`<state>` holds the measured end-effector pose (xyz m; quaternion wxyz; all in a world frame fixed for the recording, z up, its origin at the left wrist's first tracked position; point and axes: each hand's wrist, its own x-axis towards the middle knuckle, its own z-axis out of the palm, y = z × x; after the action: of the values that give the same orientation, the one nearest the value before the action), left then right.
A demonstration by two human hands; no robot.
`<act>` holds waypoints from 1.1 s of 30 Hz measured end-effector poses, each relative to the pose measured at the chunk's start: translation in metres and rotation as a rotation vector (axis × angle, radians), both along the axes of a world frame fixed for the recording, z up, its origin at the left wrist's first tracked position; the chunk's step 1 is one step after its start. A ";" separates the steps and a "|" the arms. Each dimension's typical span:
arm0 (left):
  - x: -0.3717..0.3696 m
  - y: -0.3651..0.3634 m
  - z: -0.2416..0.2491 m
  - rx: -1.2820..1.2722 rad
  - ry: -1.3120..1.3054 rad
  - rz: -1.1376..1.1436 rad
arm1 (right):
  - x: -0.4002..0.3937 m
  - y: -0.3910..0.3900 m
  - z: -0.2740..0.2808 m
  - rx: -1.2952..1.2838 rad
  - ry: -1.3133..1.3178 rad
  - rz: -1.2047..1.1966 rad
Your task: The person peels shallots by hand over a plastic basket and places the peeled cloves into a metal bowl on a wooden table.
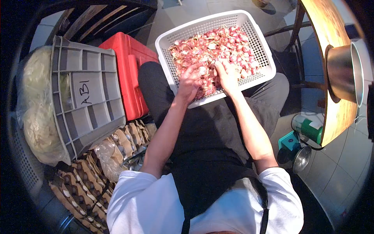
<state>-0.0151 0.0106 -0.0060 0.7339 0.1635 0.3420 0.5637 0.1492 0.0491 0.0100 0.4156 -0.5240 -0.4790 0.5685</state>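
A white perforated basket (263, 46) rests on my lap, filled with small red shallots (237, 41) and loose papery skins. My left hand (189, 82) is over the near left part of the heap, its fingers bent; something small and pale shows at its fingertips. Close beside it, my right hand (227, 77) is over the near middle of the heap, with thumb and fingers pressed together. What the right fingers hold is too small to make out. The two hands are a little apart.
Left of me stand a red container (132, 74), a grey crate (87, 101) marked ABI, plastic-wrapped bags (41, 128) and egg trays (83, 187). On the right are a wooden table (331, 27) with a metal pot (344, 74), and a small teal scale (289, 142) below.
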 end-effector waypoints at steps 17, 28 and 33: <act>-0.002 0.004 -0.009 0.009 0.009 0.031 | -0.005 -0.007 0.004 0.109 -0.089 0.185; 0.001 0.004 -0.008 -0.049 0.000 0.139 | -0.009 -0.018 0.015 0.298 -0.327 0.250; 0.000 0.004 -0.008 -0.055 0.002 0.150 | -0.008 -0.019 0.020 0.257 -0.367 0.275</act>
<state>-0.0148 0.0148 -0.0142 0.6935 0.1179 0.3693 0.6072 0.1409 0.0303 0.0300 0.3036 -0.4913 -0.6814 0.4495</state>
